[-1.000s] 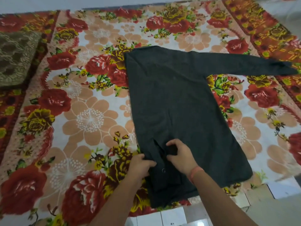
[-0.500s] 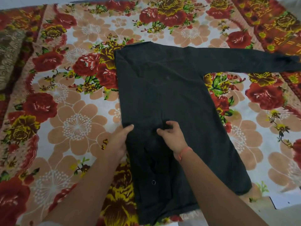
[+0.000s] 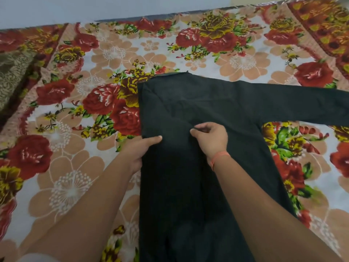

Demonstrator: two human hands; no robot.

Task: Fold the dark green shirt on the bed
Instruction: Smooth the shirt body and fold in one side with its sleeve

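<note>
The dark green shirt lies flat on the bed, its left side folded inward so the left edge runs straight. One long sleeve stretches out to the right, past the frame edge. My left hand grips the shirt's folded left edge, thumb on top and fingers underneath. My right hand rests on the middle of the shirt and pinches a small pucker of cloth between thumb and fingers. An orange band sits on my right wrist.
The bed wears a floral sheet with red roses and peach flowers. A brown patterned pillow lies at the far left. A pale wall runs behind the bed's far edge.
Both hands have slid up the shirt from near its hem to its middle, following the folded left edge. The camera has tilted and moved closer over the bed.
</note>
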